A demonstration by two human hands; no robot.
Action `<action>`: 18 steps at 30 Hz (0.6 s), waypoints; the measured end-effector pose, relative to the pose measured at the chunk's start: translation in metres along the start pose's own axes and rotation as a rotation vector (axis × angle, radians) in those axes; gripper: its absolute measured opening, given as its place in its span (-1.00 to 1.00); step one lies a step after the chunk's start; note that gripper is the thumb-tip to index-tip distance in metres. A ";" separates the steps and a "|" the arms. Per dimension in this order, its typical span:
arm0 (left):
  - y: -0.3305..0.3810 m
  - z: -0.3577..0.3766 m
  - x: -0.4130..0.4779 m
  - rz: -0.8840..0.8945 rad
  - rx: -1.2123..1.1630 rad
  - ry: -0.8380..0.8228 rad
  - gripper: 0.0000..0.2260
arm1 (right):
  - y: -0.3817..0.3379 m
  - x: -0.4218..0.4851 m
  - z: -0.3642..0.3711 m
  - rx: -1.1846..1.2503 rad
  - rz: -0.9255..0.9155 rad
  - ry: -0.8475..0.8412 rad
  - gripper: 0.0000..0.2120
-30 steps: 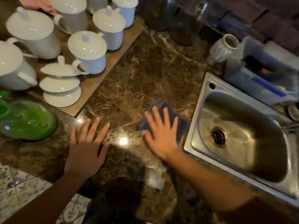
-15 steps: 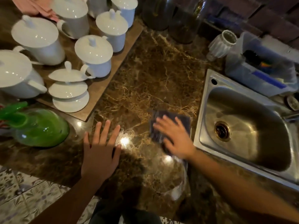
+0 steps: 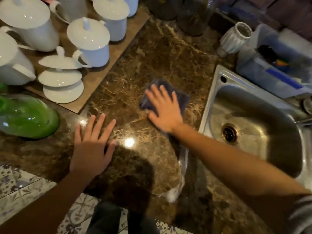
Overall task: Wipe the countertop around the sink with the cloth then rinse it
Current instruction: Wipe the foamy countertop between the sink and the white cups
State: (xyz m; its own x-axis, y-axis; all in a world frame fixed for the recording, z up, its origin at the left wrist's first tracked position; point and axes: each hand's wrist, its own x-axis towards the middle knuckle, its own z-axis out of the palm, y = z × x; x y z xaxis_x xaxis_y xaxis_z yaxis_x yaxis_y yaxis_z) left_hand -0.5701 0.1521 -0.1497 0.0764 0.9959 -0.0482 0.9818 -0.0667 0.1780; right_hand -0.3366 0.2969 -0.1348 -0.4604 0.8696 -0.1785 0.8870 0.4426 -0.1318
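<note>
A dark blue cloth (image 3: 181,97) lies flat on the brown marble countertop (image 3: 152,53), just left of the steel sink (image 3: 217,98). My right hand (image 3: 164,109) presses down on the cloth with fingers spread, covering most of it. My left hand (image 3: 92,149) rests flat on the counter near its front edge, fingers apart, holding nothing. A wet smear (image 3: 183,159) runs along the counter toward the front, under my right forearm.
A wooden board (image 3: 94,78) with several white lidded pots (image 3: 89,39) stands at the back left. A green glass vessel (image 3: 27,115) lies at the left. Dark jars (image 3: 192,16), a white ribbed cup (image 3: 234,38) and a blue plastic bin (image 3: 270,70) stand behind the sink.
My right hand has slid the cloth away from the front edge and a little leftward, with fingers now pointing up-left. My left hand stays flat in place.
</note>
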 end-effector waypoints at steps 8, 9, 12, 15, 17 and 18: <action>0.005 -0.005 0.000 -0.077 -0.048 -0.076 -0.44 | -0.089 -0.157 0.042 -0.020 -0.215 -0.109 -0.26; 0.006 -0.006 0.001 -0.076 -0.046 -0.079 -0.44 | -0.089 -0.158 0.042 -0.069 -0.227 -0.086 -0.27; 0.006 -0.004 0.002 -0.074 -0.031 -0.079 -0.45 | -0.066 -0.129 0.038 -0.010 -0.309 -0.071 -0.27; 0.003 -0.002 0.002 -0.066 -0.011 -0.088 -0.45 | -0.030 -0.066 0.028 -0.002 -0.320 -0.020 -0.32; 0.003 -0.003 0.002 -0.072 -0.008 -0.076 -0.46 | -0.003 -0.015 0.015 -0.029 -0.252 -0.010 -0.34; 0.004 -0.003 0.001 -0.078 -0.010 -0.066 -0.46 | 0.012 0.011 0.008 -0.030 -0.208 -0.012 -0.35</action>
State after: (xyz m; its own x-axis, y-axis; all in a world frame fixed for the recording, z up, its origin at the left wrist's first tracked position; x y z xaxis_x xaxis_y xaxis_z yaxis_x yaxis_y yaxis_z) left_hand -0.5662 0.1535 -0.1456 0.0116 0.9918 -0.1270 0.9835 0.0117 0.1806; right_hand -0.3314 0.3096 -0.1460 -0.6337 0.7565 -0.1617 0.7736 0.6185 -0.1380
